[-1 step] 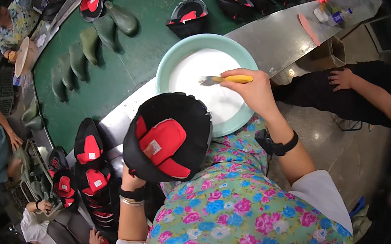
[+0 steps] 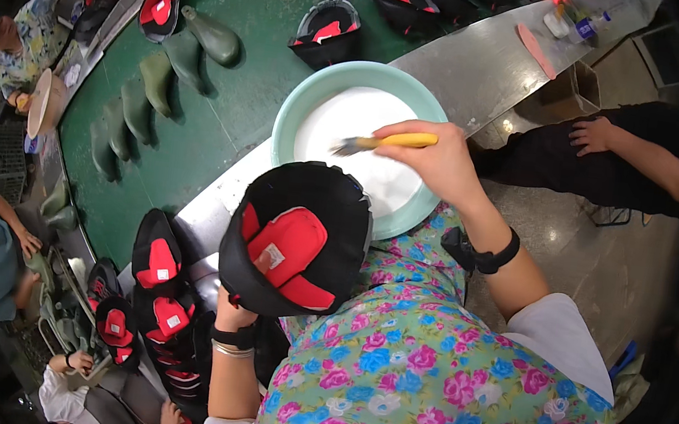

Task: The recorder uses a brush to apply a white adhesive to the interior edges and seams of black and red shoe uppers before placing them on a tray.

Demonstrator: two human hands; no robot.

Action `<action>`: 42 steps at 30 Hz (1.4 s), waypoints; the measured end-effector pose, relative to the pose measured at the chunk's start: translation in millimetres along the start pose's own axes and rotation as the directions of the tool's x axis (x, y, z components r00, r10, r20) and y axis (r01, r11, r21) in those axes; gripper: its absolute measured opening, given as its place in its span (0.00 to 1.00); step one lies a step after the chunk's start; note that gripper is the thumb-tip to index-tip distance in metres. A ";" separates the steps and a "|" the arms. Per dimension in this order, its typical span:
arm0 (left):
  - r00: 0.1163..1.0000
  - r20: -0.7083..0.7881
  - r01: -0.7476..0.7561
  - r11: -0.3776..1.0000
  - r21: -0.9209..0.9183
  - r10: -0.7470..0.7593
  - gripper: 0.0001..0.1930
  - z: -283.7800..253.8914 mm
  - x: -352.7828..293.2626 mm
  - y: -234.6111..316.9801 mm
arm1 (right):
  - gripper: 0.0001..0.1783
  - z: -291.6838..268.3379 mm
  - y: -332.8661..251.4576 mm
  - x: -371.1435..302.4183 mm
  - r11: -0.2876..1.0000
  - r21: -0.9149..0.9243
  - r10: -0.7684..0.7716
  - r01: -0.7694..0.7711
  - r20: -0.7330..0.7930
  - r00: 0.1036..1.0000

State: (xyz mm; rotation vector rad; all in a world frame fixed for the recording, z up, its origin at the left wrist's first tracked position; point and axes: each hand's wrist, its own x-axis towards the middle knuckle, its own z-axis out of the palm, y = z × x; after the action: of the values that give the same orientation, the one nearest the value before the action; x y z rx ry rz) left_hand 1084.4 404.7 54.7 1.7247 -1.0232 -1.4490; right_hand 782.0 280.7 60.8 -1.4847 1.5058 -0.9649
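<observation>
- Nearest, the left hand [image 2: 234, 314] grips the black upper [image 2: 297, 245] from its 7 o'clock side; most of the fingers are hidden behind it. A firm but gentle hold should keep the soft wall from folding.
- This upper, with red lining, is at 7 o'clock of the basin [image 2: 286, 125], its opening facing up. I think it is better kept away from drips.
- The right hand [image 2: 439, 161] has its fingers closed on the yellow brush [image 2: 403, 139], bristles toward 8 or 9 o'clock. I cannot tell if they touch the white liquid [image 2: 334, 114]; a light wiping on the rim would remove excess.
- Farther, at 9 o'clock, green foot-shaped forms [image 2: 134, 109] lie on the worktop [image 2: 234, 106].
</observation>
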 end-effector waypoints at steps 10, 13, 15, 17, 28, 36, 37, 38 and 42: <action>0.997 -0.070 -0.022 1.000 0.022 0.023 0.11 -6.3 14.6 -9.4 | 0.11 19.1 -14.3 -1.6 0.996 0.013 -0.089 0.089 -0.022 0.996; 0.966 -0.125 -0.220 0.972 0.078 0.228 0.10 -14.0 21.5 -30.8 | 0.13 22.2 -13.3 -12.4 0.984 -0.174 -0.035 0.029 -0.031 0.999; 0.992 -0.086 -0.114 0.956 -0.271 0.094 0.15 -4.4 21.6 -10.0 | 0.14 24.8 -19.8 -21.9 0.987 -0.162 0.015 -0.015 -0.003 1.000; 0.976 -0.132 -0.211 0.916 -0.340 0.176 0.17 11.9 29.0 5.2 | 0.15 27.6 -29.0 -33.4 0.995 -0.079 0.063 -0.061 0.031 0.998; 0.878 -0.212 -0.412 0.903 0.124 0.429 0.19 -16.8 35.9 -28.6 | 0.06 23.1 -63.7 -54.4 0.979 0.202 -0.085 0.022 0.309 0.947; 0.942 -0.293 -0.300 0.809 -0.506 0.166 0.22 -28.5 34.3 -41.4 | 0.07 15.6 -44.5 -0.7 0.984 0.017 -0.179 0.179 0.152 0.972; 0.964 -0.196 -0.263 0.727 -0.635 0.177 0.21 -35.3 34.1 -43.1 | 0.07 11.9 -42.5 3.8 0.988 -0.001 -0.155 0.157 0.144 0.977; 0.974 -0.105 -0.212 0.636 -0.742 0.202 0.19 -43.8 34.5 -40.2 | 0.07 9.6 -44.6 9.2 0.990 -0.011 -0.138 0.141 0.143 0.980; 0.956 0.026 -0.286 0.912 0.294 0.292 0.17 -89.0 81.9 -83.0 | 0.07 5.9 -76.1 13.9 0.931 0.092 -0.363 0.352 0.153 0.919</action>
State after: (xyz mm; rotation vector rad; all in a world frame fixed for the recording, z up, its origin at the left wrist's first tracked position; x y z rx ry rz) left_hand 1191.4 372.6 -40.4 1.6924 -1.4775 -1.1335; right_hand 817.5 265.2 128.0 -1.7860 1.0930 -1.0556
